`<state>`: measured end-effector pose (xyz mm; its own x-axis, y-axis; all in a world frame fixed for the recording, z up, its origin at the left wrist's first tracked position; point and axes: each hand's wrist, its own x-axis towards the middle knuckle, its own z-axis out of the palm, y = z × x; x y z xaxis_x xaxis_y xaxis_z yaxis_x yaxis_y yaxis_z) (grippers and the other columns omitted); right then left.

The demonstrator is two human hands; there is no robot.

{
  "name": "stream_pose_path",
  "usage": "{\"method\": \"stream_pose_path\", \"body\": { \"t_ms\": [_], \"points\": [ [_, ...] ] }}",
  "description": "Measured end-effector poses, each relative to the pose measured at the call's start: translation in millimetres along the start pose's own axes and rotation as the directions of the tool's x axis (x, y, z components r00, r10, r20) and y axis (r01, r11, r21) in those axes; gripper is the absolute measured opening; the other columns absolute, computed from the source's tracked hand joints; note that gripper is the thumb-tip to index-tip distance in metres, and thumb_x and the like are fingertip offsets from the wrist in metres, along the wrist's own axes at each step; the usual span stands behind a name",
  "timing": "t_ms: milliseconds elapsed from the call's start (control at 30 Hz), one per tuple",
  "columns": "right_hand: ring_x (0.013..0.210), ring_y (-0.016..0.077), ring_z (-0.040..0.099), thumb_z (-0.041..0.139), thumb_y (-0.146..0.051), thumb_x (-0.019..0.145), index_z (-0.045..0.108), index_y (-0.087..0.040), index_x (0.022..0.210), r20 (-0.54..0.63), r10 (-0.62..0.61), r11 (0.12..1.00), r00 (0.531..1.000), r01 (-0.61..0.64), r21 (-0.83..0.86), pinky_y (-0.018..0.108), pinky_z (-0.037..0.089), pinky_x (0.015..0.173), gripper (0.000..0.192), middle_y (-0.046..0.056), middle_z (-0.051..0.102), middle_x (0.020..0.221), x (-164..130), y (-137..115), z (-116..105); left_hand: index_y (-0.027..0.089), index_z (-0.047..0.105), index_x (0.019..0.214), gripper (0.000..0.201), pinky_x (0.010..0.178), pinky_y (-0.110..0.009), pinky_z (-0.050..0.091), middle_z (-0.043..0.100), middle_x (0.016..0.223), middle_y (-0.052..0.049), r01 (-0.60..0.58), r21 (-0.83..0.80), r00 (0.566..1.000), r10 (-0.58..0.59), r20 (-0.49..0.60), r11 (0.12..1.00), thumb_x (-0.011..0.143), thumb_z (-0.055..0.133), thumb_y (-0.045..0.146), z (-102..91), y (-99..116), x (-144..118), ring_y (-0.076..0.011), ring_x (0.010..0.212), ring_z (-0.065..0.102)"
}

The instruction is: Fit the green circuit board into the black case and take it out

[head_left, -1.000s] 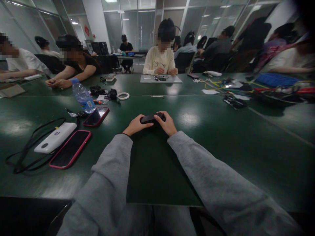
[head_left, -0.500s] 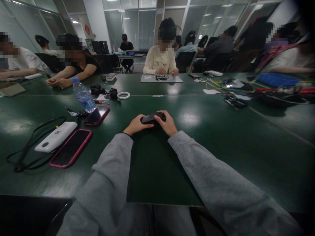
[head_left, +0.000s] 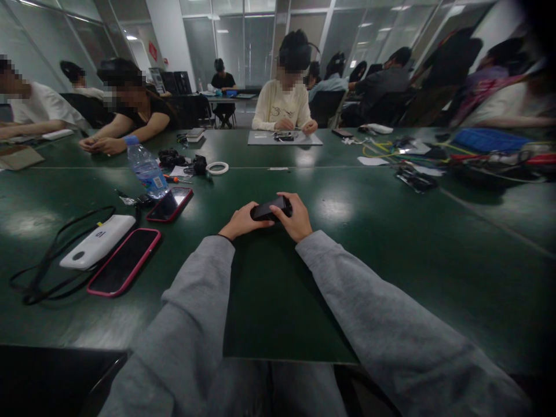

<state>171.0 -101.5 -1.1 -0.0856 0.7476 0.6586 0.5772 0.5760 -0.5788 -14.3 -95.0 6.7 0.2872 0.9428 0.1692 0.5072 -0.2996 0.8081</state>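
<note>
Bottle (head_left: 147, 172) stands left, just beside a red-cased phone (head_left: 170, 205); a careless reach could topple it. Left hand (head_left: 241, 222): fingers clamped on the left end of a black block-like object (head_left: 264, 212), mid-scene, on or just over the surface (head_left: 369, 214), cannot tell which. Right hand (head_left: 297, 218): fingers clamped on its right end. Likely risk: uneven pull twists it free and it drops.

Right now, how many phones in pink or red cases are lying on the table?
2: the pink-cased phone beside the white device, and the red-cased phone near the bottle. Others may be hidden.
</note>
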Motion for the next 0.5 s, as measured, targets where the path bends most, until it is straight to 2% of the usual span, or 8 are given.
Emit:
{"method": "stream_pose_path", "body": {
  "t_ms": [267, 500],
  "points": [
    [0.100, 0.0232, 0.052, 0.050, -0.061, 0.084, 0.052, -0.023, 0.116, 0.000, -0.006, 1.000, 1.000, 0.006, -0.002, 0.037, 0.043, 0.090, 0.050, 0.008, 0.053, 0.107, 0.1, 1.6, 0.9, 0.020, 0.056, 0.087, 0.047, 0.070, -0.029, 0.042, 0.060, 0.081, 0.000, -0.024, -0.012, 1.000, 0.024, 0.016, 1.000, 0.055, 0.076, 0.049, -1.4, -0.3, -0.1, -0.0183, 0.079, 0.056],
    [0.101, 0.0214, 0.051, 0.040, -0.058, 0.090, 0.049, -0.022, 0.117, -0.031, 0.023, 0.998, 0.999, -0.021, 0.051, 0.038, 0.043, 0.092, 0.047, 0.008, 0.050, 0.108, 0.4, 6.7, 4.0, 0.018, 0.056, 0.087, 0.050, 0.065, -0.028, 0.040, 0.058, 0.077, 0.000, -0.005, -0.045, 1.000, 0.004, -0.028, 0.999, 0.055, 0.075, 0.053, 1.3, -5.7, 1.3, -0.0157, 0.072, 0.053]
  ]
}}
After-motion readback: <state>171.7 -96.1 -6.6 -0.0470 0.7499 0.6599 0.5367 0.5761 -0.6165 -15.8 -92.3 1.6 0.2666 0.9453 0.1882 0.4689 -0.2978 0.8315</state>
